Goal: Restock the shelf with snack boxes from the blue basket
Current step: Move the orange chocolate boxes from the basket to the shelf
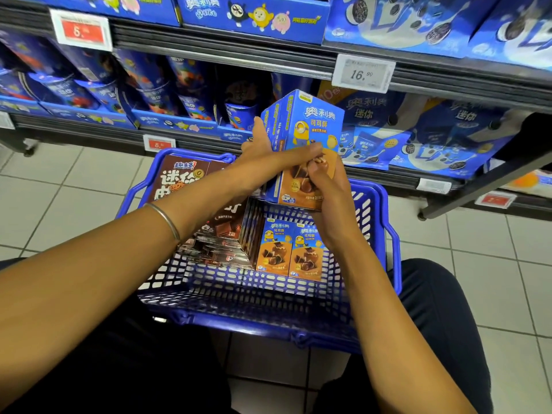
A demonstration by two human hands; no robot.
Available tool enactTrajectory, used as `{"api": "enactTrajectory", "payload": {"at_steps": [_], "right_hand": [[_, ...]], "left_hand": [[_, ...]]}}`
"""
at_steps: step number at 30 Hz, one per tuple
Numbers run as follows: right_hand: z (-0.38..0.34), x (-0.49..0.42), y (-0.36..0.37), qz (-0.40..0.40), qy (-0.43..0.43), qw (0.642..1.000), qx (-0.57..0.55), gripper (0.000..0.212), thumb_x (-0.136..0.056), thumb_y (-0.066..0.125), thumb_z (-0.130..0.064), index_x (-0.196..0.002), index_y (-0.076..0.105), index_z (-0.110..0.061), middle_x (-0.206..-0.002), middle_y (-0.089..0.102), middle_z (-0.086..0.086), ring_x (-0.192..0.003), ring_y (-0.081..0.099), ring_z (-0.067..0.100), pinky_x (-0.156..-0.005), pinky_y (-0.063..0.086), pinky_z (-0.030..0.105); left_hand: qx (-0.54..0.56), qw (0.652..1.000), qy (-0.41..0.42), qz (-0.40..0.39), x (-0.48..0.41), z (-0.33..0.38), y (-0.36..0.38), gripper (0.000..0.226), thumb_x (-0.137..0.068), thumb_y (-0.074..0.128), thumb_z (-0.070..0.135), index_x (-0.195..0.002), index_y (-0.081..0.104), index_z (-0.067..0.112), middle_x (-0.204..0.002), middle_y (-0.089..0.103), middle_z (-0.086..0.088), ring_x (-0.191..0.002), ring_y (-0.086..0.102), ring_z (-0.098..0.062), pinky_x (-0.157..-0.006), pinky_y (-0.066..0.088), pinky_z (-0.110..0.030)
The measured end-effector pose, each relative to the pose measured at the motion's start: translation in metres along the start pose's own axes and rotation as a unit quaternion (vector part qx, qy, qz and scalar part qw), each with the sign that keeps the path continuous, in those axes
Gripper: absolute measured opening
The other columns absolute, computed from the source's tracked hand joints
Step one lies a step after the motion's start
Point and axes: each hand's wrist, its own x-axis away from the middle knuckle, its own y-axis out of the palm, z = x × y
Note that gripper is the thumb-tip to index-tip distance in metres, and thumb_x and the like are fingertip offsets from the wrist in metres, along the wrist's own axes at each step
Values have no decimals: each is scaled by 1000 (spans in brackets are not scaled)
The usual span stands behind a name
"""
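A blue plastic basket (385, 216) stands on the floor in front of the shelf. Above its far rim both hands hold a bunch of blue-and-orange snack boxes (310, 127) upright. My left hand (263, 147) grips the bunch's left side, its thumb lying across the front. My right hand (325, 186) grips the lower front and right edge. Two more blue-and-orange boxes (291, 249) stand in the basket, beside a stack of brown chocolate boxes (182, 183). The lower shelf (185, 144) behind holds blue snack packs.
Price tags (363, 73) hang on the shelf edges. Large blue cookie bags (424, 138) fill the shelf to the right. A slanted shelf leg (478, 186) reaches the tiled floor (74, 186) at right. My dark-trousered knees flank the basket.
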Motion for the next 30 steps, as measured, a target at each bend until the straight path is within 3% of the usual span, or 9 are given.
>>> {"api": "enactTrajectory", "payload": {"at_steps": [4,6,9,13,16,18,22,25,30], "right_hand": [[11,-3,-8,4,-2,999,-48,47,-103,46,-46,-137,55,-16,-134,64,15,-122,63,29,-103,51,48],[29,-6,-17,87,35,994,-52,47,-104,43,-48,-130,60,-13,-125,68,13,-109,66,22,-93,52,42],[76,-7,-38,242,150,955,86,32,-104,51,-36,-116,61,-9,-103,65,6,-90,57,17,-82,45,36],[136,0,-62,193,296,910,216,17,-98,59,-23,-102,60,-7,-88,59,8,-72,53,22,-67,46,39],[161,5,-73,191,348,876,275,21,-94,64,-25,-91,58,-6,-92,70,10,-78,63,25,-69,51,40],[172,6,-76,169,361,883,249,19,-93,66,-17,-79,65,-4,-90,74,12,-78,64,25,-71,53,39],[183,9,-81,164,368,884,239,21,-90,70,-16,-105,70,-1,-104,75,15,-84,64,25,-81,55,41],[185,6,-81,184,359,880,250,16,-86,72,-11,-100,65,-7,-103,72,13,-83,64,26,-80,57,41],[189,3,-81,188,364,838,360,65,-81,82,-32,-128,43,-9,-118,62,12,-113,60,35,-101,50,47]], "left_hand": [[76,997,9,21,-6,-7,-4,103,-49,93,49,-137,46,22,-126,74,-5,-110,75,-30,-97,60,-51],[98,995,11,14,-6,-7,-6,91,-51,93,48,-127,47,29,-116,79,0,-99,79,-25,-88,63,-46],[101,995,19,7,-5,-5,-6,80,-50,92,50,-113,44,39,-115,79,3,-97,79,-22,-84,63,-42],[101,995,17,13,-5,-6,-4,90,-49,93,49,-125,46,32,-121,77,-1,-103,78,-25,-93,62,-47],[99,995,12,15,-4,-6,-3,96,-49,94,49,-130,48,28,-124,75,-4,-106,77,-28,-94,61,-52],[96,995,11,16,-4,-8,-4,98,-50,95,48,-133,49,25,-124,75,-4,-107,76,-30,-94,61,-53],[91,996,11,14,-3,-8,-3,89,-50,94,48,-126,51,31,-120,77,0,-105,77,-27,-94,61,-53],[88,996,10,9,-3,-9,-3,96,-51,95,48,-133,49,26,-124,76,-2,-109,75,-30,-97,59,-54],[86,996,10,7,-4,-9,-1,98,-50,94,49,-134,48,27,-127,74,-3,-112,74,-31,-99,58,-54]]}}
